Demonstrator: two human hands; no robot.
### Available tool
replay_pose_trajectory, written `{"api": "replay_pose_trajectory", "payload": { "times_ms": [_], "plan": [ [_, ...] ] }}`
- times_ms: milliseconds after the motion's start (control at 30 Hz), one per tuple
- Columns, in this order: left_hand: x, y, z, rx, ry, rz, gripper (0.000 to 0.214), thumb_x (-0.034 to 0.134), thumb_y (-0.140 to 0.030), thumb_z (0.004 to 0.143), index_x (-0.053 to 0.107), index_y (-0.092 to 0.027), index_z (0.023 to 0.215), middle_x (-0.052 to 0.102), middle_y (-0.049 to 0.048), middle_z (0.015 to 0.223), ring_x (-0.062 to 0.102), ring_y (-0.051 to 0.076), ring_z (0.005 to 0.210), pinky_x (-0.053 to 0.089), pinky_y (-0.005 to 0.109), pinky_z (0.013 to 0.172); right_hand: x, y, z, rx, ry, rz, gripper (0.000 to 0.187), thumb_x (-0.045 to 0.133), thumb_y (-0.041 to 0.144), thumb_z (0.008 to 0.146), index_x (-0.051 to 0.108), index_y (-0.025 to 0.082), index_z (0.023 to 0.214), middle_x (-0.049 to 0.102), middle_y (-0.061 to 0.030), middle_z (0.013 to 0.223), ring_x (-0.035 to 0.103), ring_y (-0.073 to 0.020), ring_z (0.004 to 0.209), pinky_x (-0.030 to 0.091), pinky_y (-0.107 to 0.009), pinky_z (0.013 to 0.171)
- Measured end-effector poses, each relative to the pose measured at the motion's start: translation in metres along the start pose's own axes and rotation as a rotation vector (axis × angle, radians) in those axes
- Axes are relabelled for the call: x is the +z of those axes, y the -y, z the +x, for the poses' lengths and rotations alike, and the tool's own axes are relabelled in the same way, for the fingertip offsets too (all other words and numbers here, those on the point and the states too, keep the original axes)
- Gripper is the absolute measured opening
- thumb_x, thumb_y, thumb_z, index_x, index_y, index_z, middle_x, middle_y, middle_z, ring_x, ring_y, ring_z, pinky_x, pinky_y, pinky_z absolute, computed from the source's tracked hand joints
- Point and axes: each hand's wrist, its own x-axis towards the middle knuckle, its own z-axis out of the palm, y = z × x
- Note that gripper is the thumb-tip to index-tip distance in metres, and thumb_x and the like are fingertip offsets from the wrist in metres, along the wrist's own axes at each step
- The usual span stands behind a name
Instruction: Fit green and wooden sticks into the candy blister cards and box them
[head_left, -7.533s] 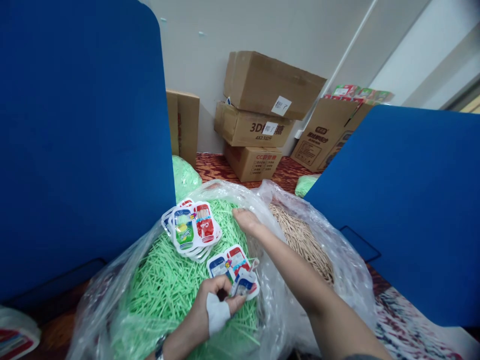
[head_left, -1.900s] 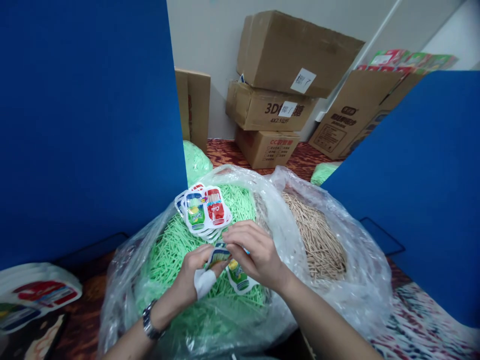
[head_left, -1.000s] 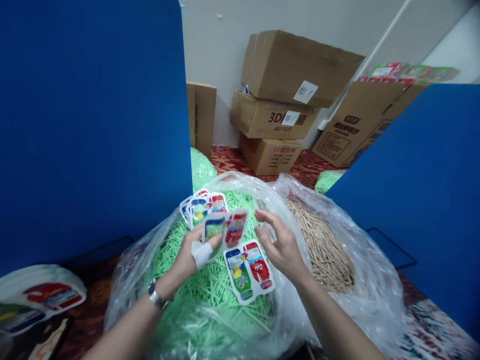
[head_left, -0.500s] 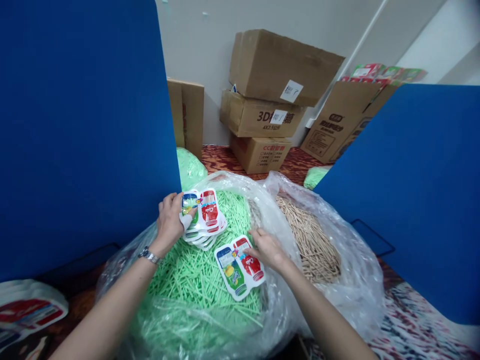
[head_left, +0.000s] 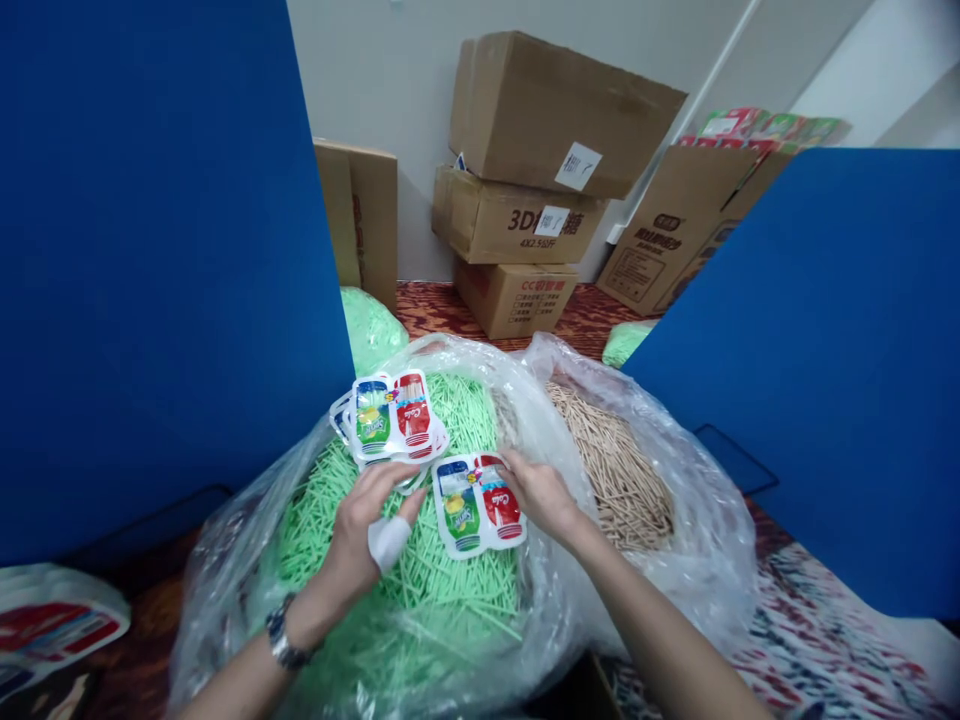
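Observation:
My right hand (head_left: 541, 492) pinches the upper right edge of a flat twin-can shaped candy packet (head_left: 461, 508), green and blue on one half, red "Cola" on the other. Over the light green sticks (head_left: 330, 535) in a clear plastic bag, my left hand (head_left: 367, 520) is open, thumb and fingers apart, left of that packet. It wears a metal watch and has a white wrap at the thumb. Just beyond its fingertips, a stack of similar packets (head_left: 391, 415) lies on the green sticks, apart from the held one.
A second clear bag holds brown sticks (head_left: 611, 465) at the right. Blue panels (head_left: 150, 250) flank both sides. Cardboard boxes (head_left: 517, 220) are stacked against the wall, with another carton (head_left: 664, 225) leaning nearby. More packets (head_left: 60, 615) lie at lower left.
My left hand has let go of the stack and come down nearer the held packet. The packet in my right hand has turned more upright and moved slightly up.

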Motion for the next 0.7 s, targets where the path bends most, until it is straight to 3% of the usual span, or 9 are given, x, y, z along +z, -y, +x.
{"api": "replay_pose_trajectory", "payload": {
  "times_ms": [100,200,267,367,467,600,700],
  "plan": [
    [0.016,-0.007,-0.022,-0.134,0.115,-0.102,0.020,0.060,-0.028,0.086,0.063,-0.019,0.103,0.067,0.0088,0.103,0.063,0.023,0.096,0.050,0.038,0.086,-0.007,0.003,-0.009,0.089,-0.013,-0.053,0.029,0.036,0.034,0.095,0.055,0.018,0.111,0.065,-0.0030,0.064,0.062,-0.0186,0.058,0.039,-0.025,0.054],
    [0.026,-0.008,-0.031,-0.235,0.173,-0.145,0.023,0.060,-0.030,0.085,0.063,-0.018,0.105,0.066,0.0096,0.105,0.064,0.023,0.096,0.051,0.039,0.086,-0.010,0.002,-0.015,0.011,-0.154,-0.013,0.027,0.036,0.031,0.095,0.061,0.020,0.102,0.066,-0.0057,0.083,0.063,-0.0159,0.068,0.044,-0.024,0.061],
    [0.030,-0.008,-0.034,-0.285,0.187,-0.168,0.028,0.061,-0.031,0.084,0.063,-0.019,0.109,0.066,0.0101,0.108,0.063,0.025,0.097,0.052,0.041,0.086,-0.011,0.000,-0.019,-0.067,-0.235,0.043,0.027,0.038,0.027,0.095,0.062,0.022,0.107,0.065,-0.0060,0.093,0.063,-0.0144,0.075,0.047,-0.023,0.067],
    [0.036,-0.007,-0.037,-0.379,0.184,-0.243,0.042,0.064,-0.032,0.081,0.057,-0.020,0.121,0.061,0.0121,0.121,0.060,0.027,0.106,0.050,0.044,0.090,-0.015,0.001,-0.024,-0.140,-0.301,0.131,0.027,0.040,0.024,0.095,0.062,0.022,0.109,0.064,-0.0058,0.090,0.063,-0.0150,0.079,0.048,-0.025,0.071],
    [0.047,-0.006,-0.043,-0.483,0.161,-0.385,0.068,0.068,-0.034,0.077,0.040,-0.022,0.138,0.047,0.0146,0.138,0.051,0.030,0.120,0.045,0.047,0.097,-0.025,0.014,-0.031,-0.141,-0.360,0.290,0.022,0.039,0.028,0.095,0.060,0.019,0.099,0.063,-0.0060,0.087,0.061,-0.0171,0.080,0.047,-0.028,0.072],
    [0.067,-0.008,-0.048,-0.581,0.128,-0.616,0.097,0.073,-0.036,0.073,0.013,-0.024,0.148,0.036,0.0167,0.146,0.037,0.032,0.132,0.036,0.048,0.105,-0.032,0.044,-0.045,0.001,-0.253,0.671,0.020,0.034,0.035,0.097,0.048,0.021,0.095,0.057,0.0015,0.069,0.056,-0.0131,0.059,0.044,-0.024,0.056],
    [0.074,-0.014,-0.043,-0.633,0.089,-0.810,0.110,0.074,-0.043,0.070,-0.002,-0.026,0.148,0.031,0.0191,0.148,0.037,0.032,0.133,0.037,0.047,0.105,-0.024,0.064,-0.051,-0.012,-0.141,0.997,0.021,0.034,0.041,0.096,0.044,0.022,0.093,0.057,0.0019,0.073,0.055,-0.0122,0.061,0.045,-0.023,0.057]
  ]
}}
